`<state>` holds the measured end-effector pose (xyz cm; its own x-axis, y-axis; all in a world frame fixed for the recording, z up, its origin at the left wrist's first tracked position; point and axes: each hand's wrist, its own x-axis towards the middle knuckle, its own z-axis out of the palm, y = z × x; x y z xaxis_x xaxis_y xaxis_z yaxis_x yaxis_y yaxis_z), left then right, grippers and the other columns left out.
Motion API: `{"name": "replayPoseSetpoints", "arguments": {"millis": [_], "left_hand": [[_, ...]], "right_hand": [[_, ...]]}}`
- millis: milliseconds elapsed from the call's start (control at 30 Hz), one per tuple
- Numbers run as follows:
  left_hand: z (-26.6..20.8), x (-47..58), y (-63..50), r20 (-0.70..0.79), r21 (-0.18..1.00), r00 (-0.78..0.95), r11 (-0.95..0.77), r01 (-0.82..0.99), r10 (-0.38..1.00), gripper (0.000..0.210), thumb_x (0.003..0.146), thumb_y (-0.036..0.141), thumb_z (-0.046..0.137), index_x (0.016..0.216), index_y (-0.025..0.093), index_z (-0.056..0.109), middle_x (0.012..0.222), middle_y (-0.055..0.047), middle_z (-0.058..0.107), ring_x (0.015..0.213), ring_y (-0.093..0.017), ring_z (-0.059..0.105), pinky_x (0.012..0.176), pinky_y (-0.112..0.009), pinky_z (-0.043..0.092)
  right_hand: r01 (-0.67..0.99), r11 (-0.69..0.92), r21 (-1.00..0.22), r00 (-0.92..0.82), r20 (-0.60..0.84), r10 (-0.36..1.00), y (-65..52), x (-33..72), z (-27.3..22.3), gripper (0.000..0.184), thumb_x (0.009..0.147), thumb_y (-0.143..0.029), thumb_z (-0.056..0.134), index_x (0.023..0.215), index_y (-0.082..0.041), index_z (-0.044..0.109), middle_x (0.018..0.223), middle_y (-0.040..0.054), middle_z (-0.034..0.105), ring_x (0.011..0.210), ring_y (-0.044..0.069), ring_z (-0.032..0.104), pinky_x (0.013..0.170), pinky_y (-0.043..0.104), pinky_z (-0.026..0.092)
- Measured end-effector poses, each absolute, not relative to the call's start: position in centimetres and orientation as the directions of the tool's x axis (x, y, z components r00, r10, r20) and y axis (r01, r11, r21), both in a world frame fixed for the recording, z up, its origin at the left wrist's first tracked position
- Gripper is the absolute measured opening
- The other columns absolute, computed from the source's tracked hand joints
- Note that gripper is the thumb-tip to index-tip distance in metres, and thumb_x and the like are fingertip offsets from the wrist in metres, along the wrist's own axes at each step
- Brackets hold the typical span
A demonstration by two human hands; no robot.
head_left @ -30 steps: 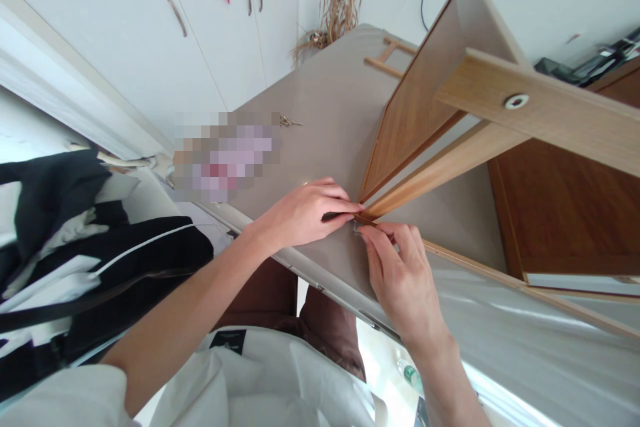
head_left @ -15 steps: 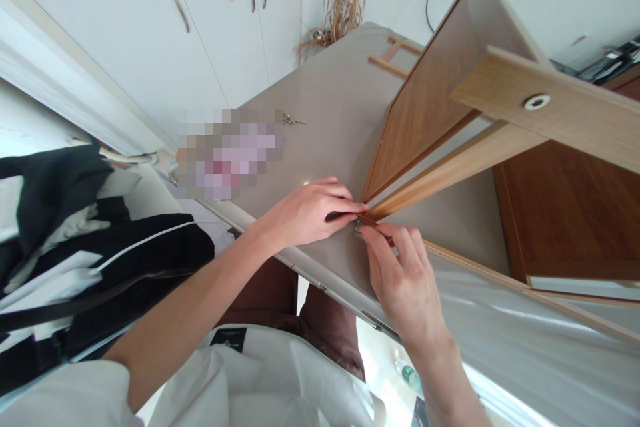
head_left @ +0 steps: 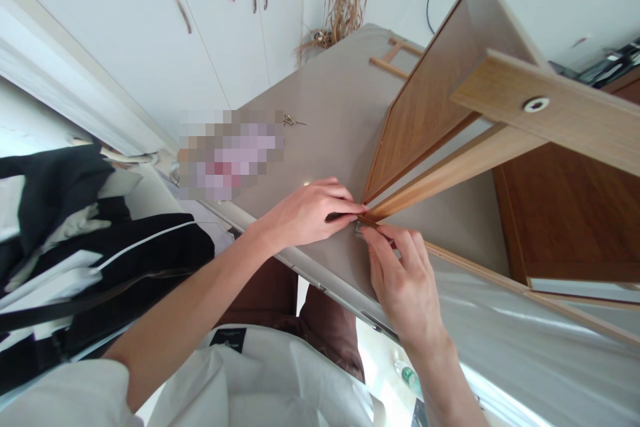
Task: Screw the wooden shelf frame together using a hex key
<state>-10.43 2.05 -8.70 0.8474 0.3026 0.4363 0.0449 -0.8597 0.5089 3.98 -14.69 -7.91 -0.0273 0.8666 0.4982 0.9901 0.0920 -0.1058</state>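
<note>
My left hand point(head_left: 313, 213) pinches the near lower corner of a wooden frame point(head_left: 440, 170), thumb and forefinger closed at the joint. Just right of it, my right hand point(head_left: 403, 273) is closed on a small bent metal hex key point(head_left: 359, 227), whose end shows by the left fingertips; the fingers cover the rest. The frame stands tilted on the table, with a brown wooden panel point(head_left: 420, 93) beside its slanting bar. A round metal bolt head point(head_left: 537, 105) sits in the upper wooden rail point(head_left: 560, 107). Where the key meets the frame is hidden.
Several loose screws point(head_left: 290, 120) lie on the grey-beige table point(head_left: 330, 107), near a blurred-out patch. A small wooden frame piece point(head_left: 393, 60) rests at the far edge, below dried stalks point(head_left: 345, 3). Dark clothes point(head_left: 165, 247) are heaped at left. A bottle point(head_left: 410, 373) is on the floor.
My right hand has shifted very slightly at the corner with the hex key. The left hand and the wooden frame stay in place.
</note>
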Motion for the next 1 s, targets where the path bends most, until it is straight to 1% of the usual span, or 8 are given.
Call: {"name": "replayPoseSetpoints", "arguments": {"millis": [133, 233, 533, 733, 1000], "left_hand": [[-8.70, -10.47, 2.04, 0.437, 0.502, 0.846, -0.863, 0.050, 0.304, 0.025, 0.100, 0.023, 0.056, 0.116, 0.020, 0.075, 0.101, -0.006, 0.075, 0.096, -0.017, 0.064, 0.088, -0.031, 0.055], [-8.75, -10.49, 2.03, 0.435, 0.500, 0.849, -0.864, 0.049, 0.300, 0.025, 0.100, 0.023, 0.056, 0.116, 0.020, 0.074, 0.101, -0.006, 0.075, 0.096, -0.017, 0.063, 0.088, -0.031, 0.055], [-8.92, -10.49, 2.06, 0.438, 0.511, 0.846, -0.858, 0.045, 0.306, 0.025, 0.100, 0.024, 0.055, 0.117, 0.022, 0.074, 0.102, -0.005, 0.075, 0.097, -0.017, 0.063, 0.088, -0.032, 0.055], [-8.76, -10.54, 2.00, 0.429, 0.514, 0.848, -0.856, 0.054, 0.311, 0.025, 0.099, 0.023, 0.056, 0.116, 0.021, 0.074, 0.102, -0.006, 0.075, 0.096, -0.018, 0.064, 0.087, -0.032, 0.055], [-8.74, -10.44, 2.04, 0.432, 0.521, 0.847, -0.852, 0.045, 0.309, 0.026, 0.100, 0.023, 0.055, 0.117, 0.022, 0.075, 0.101, -0.007, 0.075, 0.096, -0.018, 0.064, 0.087, -0.031, 0.055]], "right_hand": [[0.987, 0.073, -0.143, 0.012, 0.520, 0.854, -14.61, 3.83, -8.01, 0.026, 0.094, -0.006, 0.060, 0.117, -0.015, 0.064, 0.104, 0.0089, 0.063, 0.089, 0.020, 0.053, 0.084, 0.035, 0.050], [0.986, 0.081, -0.147, 0.007, 0.515, 0.857, -14.76, 3.85, -7.98, 0.026, 0.094, -0.006, 0.059, 0.118, -0.014, 0.064, 0.106, 0.0095, 0.063, 0.092, 0.020, 0.054, 0.085, 0.035, 0.050], [0.992, 0.100, -0.074, -0.053, 0.478, 0.877, -14.86, 3.85, -7.81, 0.027, 0.095, -0.007, 0.056, 0.121, -0.013, 0.063, 0.108, 0.0116, 0.060, 0.094, 0.022, 0.053, 0.083, 0.034, 0.050], [0.993, 0.042, -0.110, 0.019, 0.507, 0.862, -14.79, 3.78, -7.86, 0.025, 0.095, -0.010, 0.059, 0.119, -0.017, 0.064, 0.105, 0.0088, 0.064, 0.088, 0.020, 0.053, 0.083, 0.034, 0.049], [0.995, 0.035, -0.090, 0.015, 0.504, 0.864, -15.23, 4.05, -8.25, 0.027, 0.096, -0.012, 0.058, 0.122, -0.018, 0.064, 0.106, 0.0090, 0.067, 0.089, 0.020, 0.057, 0.084, 0.035, 0.049]]}}
